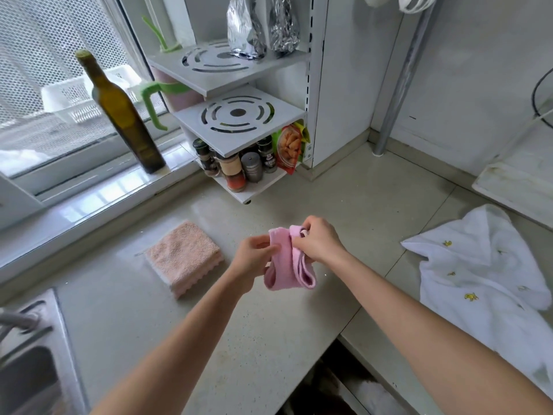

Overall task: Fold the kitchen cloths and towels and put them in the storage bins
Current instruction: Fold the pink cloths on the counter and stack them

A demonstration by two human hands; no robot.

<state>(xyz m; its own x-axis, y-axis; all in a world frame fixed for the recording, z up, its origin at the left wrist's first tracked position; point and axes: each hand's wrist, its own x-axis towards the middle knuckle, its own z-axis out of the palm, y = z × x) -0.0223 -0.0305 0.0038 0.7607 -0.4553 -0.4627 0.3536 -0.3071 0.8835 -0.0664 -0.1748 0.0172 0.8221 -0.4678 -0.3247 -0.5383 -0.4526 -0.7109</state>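
Holding a small pink cloth (288, 259) above the speckled countertop (209, 324), the left hand (254, 256) pinches its left edge while the right hand (318, 239) grips its upper right corner, so the cloth hangs doubled in loops between them. A folded peach towel (184, 256) lies flat on the countertop to the left of the hands, and a rumpled white towel with small yellow prints (478, 274) lies spread out well to the right. A dark olive-oil bottle (122, 115) stands on the window ledge beside a white tiered rack (236, 115) holding spice jars (233, 167).
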